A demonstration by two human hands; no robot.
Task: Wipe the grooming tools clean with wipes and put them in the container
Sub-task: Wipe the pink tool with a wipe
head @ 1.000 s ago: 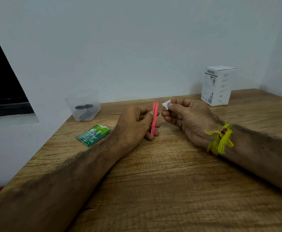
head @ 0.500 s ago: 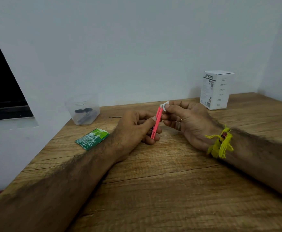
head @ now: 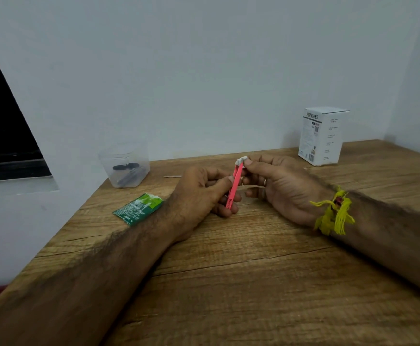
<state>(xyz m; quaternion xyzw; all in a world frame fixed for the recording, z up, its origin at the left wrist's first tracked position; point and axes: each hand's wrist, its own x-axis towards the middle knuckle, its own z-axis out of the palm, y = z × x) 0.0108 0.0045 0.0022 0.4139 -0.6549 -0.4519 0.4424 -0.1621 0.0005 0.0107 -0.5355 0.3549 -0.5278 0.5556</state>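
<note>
My left hand (head: 204, 193) grips pink tweezers (head: 234, 187) by their lower end, tips pointing up and away. My right hand (head: 279, 186) pinches a small white wipe (head: 241, 160) against the tweezers' tips. A clear plastic container (head: 125, 166) stands at the back left by the wall, with dark grooming tools inside it. A thin metal tool (head: 172, 176) lies on the table between the container and my left hand.
A green wipe sachet (head: 137, 208) lies torn open left of my left wrist. A white cardboard box (head: 322, 136) stands at the back right. The wooden table (head: 254, 283) ends at its left edge beside a white wall.
My right hand has brought the wipe from beside the tweezers onto their tips. My left hand has tilted the tweezers slightly to the right.
</note>
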